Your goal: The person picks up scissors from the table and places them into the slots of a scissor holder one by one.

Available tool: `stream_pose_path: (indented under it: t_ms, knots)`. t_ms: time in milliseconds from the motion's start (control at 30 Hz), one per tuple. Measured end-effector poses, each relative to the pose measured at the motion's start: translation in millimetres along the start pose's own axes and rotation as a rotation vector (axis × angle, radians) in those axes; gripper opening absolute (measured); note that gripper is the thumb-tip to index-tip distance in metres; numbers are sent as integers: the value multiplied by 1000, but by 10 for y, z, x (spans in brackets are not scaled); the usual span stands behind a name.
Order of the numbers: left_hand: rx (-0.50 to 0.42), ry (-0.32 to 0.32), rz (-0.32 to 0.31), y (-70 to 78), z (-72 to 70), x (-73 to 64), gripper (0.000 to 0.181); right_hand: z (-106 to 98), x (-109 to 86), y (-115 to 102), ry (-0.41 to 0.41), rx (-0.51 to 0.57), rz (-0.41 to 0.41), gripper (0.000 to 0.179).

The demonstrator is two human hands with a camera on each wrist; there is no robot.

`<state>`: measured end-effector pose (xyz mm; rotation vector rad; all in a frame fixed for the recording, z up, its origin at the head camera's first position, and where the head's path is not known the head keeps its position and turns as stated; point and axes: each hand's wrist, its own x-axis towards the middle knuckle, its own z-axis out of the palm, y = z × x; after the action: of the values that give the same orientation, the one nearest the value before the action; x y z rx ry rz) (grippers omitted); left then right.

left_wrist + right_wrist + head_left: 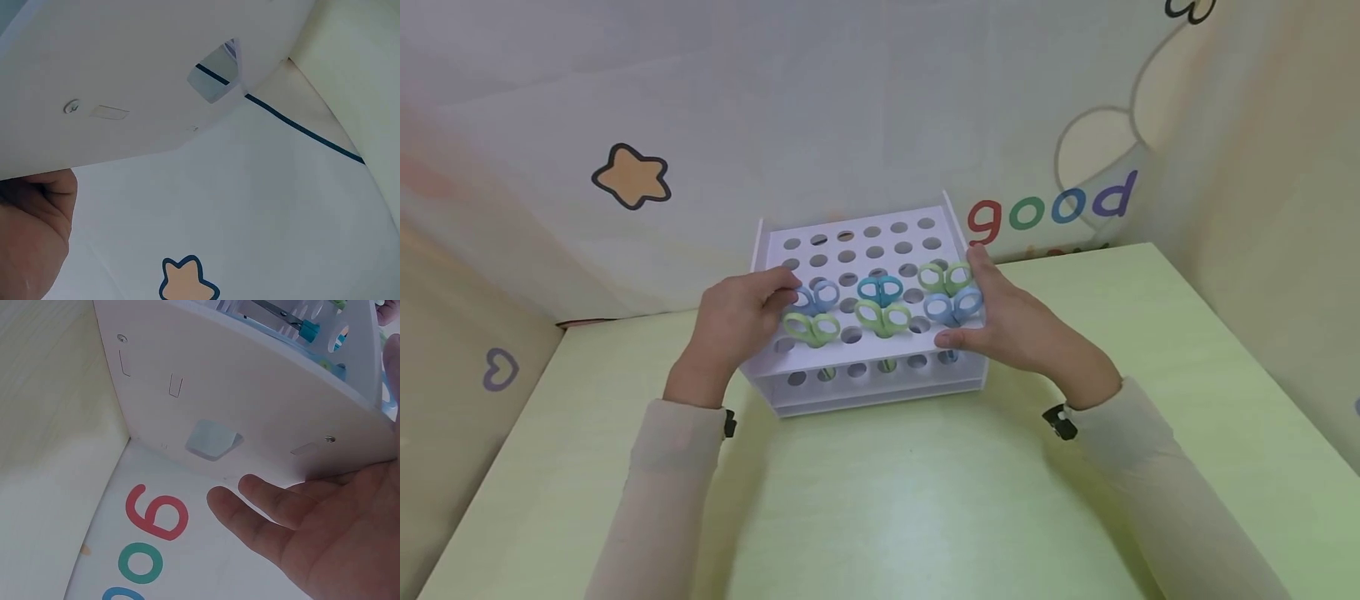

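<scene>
A white scissors rack [842,357] with rows of round holes stands against the backdrop. Several small scissors hang in its front rows, only their handles above the top board: blue scissors [812,305] and green scissors [812,332] at left, teal scissors [880,292] mid-rack, more green and blue at right. My left hand [733,321] holds the rack's left side, fingers curled near the left blue handles. My right hand [1011,321] grips the right side, thumb over the front corner. Its other fingers lie along the outer side panel [250,412] in the right wrist view.
The rack stands on a pale green table [880,500]. A printed cloth with a star [632,177] and coloured letters [1026,213] hangs right behind the rack, with more cloth at both sides. Each side panel has a cut-out, one of them this left hole [215,72].
</scene>
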<state>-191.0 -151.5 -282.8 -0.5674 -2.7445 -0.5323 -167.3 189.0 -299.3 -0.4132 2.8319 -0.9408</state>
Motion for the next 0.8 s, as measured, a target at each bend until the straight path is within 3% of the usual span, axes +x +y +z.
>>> stream_pose_path:
  t_ms: [333, 633, 800]
  knots:
    - [34, -92, -79, 81, -14, -24, 28, 3, -2, 97, 10, 31, 15, 132]
    - [-155, 26, -120, 61, -92, -238, 32, 17, 28, 149, 17, 85, -66, 127]
    - [-235, 45, -103, 92, -115, -403, 34, -2, -47, 151, 28, 117, -95, 121]
